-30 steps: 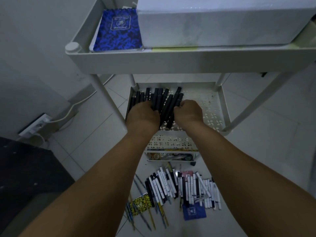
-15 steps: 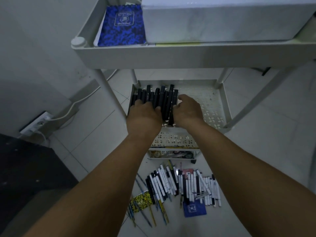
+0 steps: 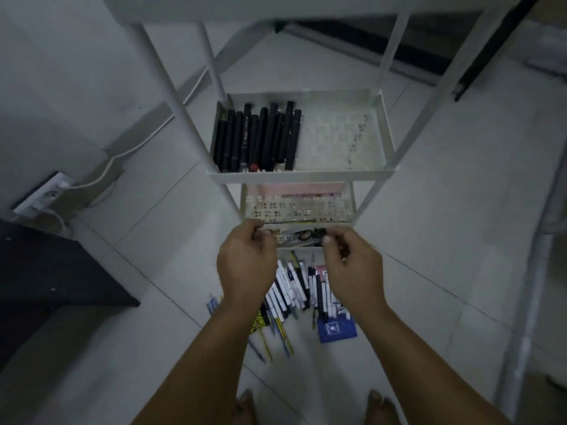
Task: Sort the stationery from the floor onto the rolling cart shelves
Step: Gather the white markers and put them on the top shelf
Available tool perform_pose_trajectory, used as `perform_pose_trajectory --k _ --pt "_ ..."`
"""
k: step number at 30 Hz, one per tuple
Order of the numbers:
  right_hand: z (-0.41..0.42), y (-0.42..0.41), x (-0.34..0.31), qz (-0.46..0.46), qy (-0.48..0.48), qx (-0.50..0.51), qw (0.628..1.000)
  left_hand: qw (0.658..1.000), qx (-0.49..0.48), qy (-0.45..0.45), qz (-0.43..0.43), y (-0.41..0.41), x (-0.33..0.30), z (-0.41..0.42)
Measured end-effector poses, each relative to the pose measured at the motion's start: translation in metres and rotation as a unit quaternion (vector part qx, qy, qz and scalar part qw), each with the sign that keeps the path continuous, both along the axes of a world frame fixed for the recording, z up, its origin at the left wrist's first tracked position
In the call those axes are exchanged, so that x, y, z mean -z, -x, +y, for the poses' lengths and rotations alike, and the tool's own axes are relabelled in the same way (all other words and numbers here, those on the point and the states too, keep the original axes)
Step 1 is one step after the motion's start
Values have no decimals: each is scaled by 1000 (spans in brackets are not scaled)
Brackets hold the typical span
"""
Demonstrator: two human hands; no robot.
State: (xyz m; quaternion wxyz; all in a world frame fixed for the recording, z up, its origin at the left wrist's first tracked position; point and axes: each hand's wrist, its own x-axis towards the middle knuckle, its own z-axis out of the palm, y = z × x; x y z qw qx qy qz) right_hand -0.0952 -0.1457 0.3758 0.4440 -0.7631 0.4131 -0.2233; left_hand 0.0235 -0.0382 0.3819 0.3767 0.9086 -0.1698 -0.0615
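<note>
I drew both hands, left (image 3: pixel 245 268) and right (image 3: pixel 352 271), off the black markers (image 3: pixel 257 138), left them in the middle shelf (image 3: pixel 306 177), hands hung empty lower down.

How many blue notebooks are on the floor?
1. The blue notebook lies on the floor tiles at the near right end of the pen pile, just below the right hand. The arms could hide others.

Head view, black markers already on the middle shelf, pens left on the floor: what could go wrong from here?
1. The pens lie close to the bare feet; a step forward might land on them.
2. The black markers fill only the left of the middle shelf; they could roll if the cart is bumped.
</note>
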Motion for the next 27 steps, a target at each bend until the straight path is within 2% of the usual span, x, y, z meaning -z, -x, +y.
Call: perform_pose_trajectory --k 3,7,11,15,20,24,27 --pt "10 30 82 109 -49 10 993 996 -44 -14 76 17 74 21" --pt "29 42 202 199 -90 -15 976 981 -82 -66 161 32 192 42" --pt "43 33 304 220 -89 -42 970 969 -98 -63 219 42 305 54" --pt "46 8 379 226 -42 -73 970 968 -93 -54 227 47 386 51" --pt "50 -17 429 265 28 -108 958 982 -94 -39 162 48 429 48" --pt "60 -21 440 284 76 -110 949 987 -96 -48 117 46 445 51" --pt "66 -27 440 291 74 -99 949 988 -91 -68 102 42 450 54"
